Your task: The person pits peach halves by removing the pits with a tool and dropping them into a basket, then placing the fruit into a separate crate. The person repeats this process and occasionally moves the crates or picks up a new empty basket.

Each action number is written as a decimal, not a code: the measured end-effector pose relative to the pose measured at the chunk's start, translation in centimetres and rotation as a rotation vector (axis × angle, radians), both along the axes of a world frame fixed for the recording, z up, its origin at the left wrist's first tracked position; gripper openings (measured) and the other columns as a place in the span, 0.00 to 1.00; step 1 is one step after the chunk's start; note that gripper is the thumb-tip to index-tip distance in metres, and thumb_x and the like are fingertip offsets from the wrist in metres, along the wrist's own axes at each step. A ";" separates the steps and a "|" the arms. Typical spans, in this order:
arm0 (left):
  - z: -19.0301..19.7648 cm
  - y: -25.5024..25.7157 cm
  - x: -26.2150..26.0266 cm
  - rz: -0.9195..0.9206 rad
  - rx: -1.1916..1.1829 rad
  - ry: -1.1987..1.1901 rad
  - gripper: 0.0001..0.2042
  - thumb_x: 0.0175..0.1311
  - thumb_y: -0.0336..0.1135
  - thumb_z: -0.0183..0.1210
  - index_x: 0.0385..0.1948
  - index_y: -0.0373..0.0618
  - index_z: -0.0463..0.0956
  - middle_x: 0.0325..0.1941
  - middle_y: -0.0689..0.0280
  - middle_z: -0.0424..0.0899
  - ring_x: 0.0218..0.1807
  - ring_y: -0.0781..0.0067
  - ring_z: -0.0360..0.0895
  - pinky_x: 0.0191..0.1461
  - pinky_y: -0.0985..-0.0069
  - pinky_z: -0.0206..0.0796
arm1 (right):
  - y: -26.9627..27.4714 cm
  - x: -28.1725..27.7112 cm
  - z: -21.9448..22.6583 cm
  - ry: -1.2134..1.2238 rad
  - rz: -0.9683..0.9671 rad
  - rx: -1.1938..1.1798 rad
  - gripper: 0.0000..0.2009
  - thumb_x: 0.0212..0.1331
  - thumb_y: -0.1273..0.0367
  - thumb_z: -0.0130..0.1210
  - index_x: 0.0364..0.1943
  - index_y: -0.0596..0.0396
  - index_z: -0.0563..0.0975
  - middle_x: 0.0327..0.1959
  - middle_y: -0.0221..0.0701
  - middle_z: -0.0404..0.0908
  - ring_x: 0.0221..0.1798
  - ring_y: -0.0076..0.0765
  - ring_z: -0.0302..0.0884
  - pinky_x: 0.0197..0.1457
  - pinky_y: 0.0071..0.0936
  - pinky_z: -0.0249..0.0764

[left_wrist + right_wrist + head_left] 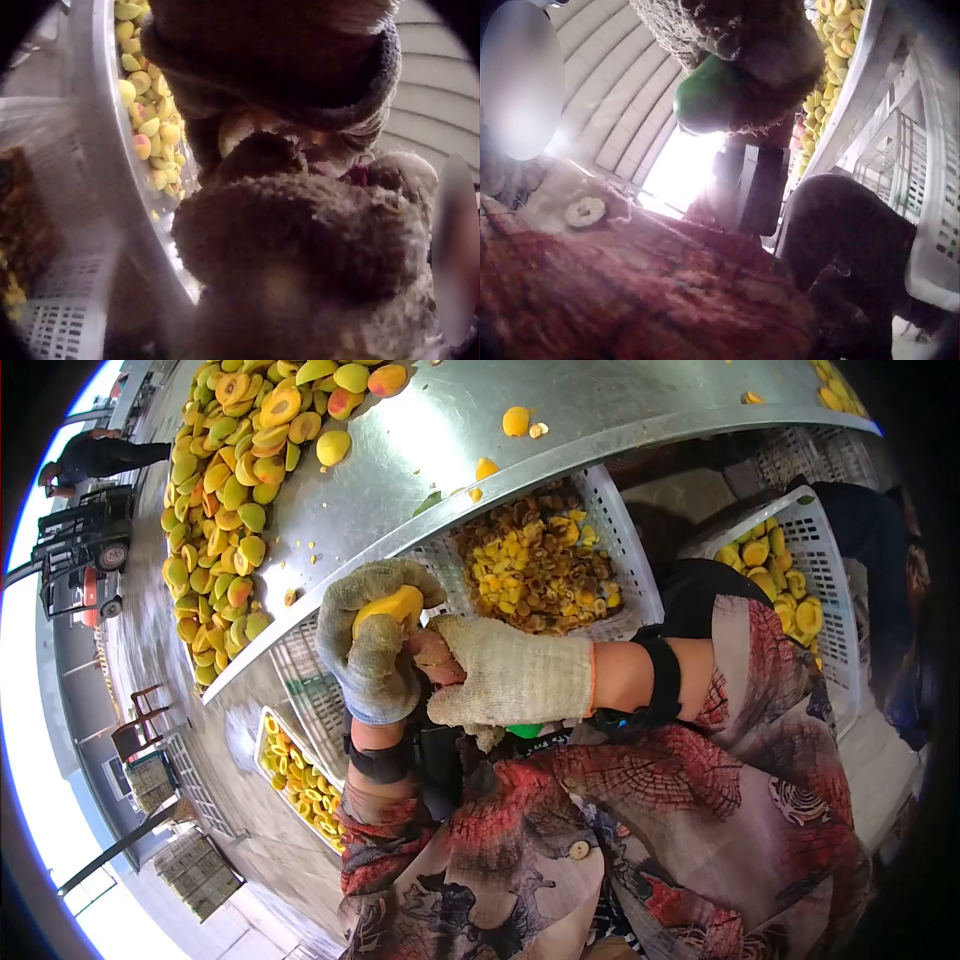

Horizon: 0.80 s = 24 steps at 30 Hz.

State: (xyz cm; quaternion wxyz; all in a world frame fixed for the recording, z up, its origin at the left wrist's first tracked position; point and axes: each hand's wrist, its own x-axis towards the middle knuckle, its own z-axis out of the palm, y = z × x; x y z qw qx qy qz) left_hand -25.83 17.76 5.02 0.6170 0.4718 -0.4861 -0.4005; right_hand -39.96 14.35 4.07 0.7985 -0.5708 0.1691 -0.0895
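In the head view my gloved left hand (372, 645) curls round a yellow fruit piece (393, 606). My gloved right hand (515, 672) meets it from the right, fingers and thumb bent about a reddish-brown thing (437, 657) whose nature I cannot tell. A bit of green (525, 730) shows below the right glove; the right wrist view has a rounded green thing (709, 96) against dark glove fabric. Gloves fill much of the left wrist view, hiding the fingertips' contact.
Halved fruit lies heaped on the metal table (400, 490). Below its edge stands a white crate (622, 540) of brown and yellow scraps. Crates of yellow halves stand at right (835, 575) and lower left (265, 745). Far left are a forklift (85, 550) and a person (100, 455).
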 end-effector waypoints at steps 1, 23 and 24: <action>0.0 0.0 0.0 -0.018 0.024 0.035 0.20 0.55 0.46 0.58 0.37 0.36 0.71 0.35 0.52 0.78 0.34 0.64 0.76 0.40 0.69 0.70 | 0.0 0.0 -0.2 -0.011 -0.027 -0.168 0.12 0.51 0.70 0.57 0.30 0.57 0.63 0.23 0.27 0.65 0.24 0.24 0.73 0.22 0.24 0.75; 1.4 0.0 1.2 -0.111 0.335 -0.109 0.22 0.47 0.46 0.56 0.36 0.33 0.75 0.37 0.56 0.79 0.34 0.68 0.76 0.41 0.75 0.69 | -1.3 -1.7 2.3 0.072 0.119 0.186 0.11 0.48 0.68 0.56 0.24 0.56 0.65 0.17 0.31 0.68 0.17 0.29 0.69 0.17 0.26 0.65; 1.4 -0.2 1.3 -0.123 0.336 -0.132 0.22 0.47 0.47 0.56 0.36 0.33 0.75 0.37 0.57 0.79 0.35 0.68 0.76 0.41 0.75 0.68 | -1.6 -1.6 2.3 0.093 0.166 0.313 0.10 0.49 0.69 0.56 0.24 0.55 0.66 0.16 0.28 0.68 0.15 0.24 0.67 0.14 0.23 0.64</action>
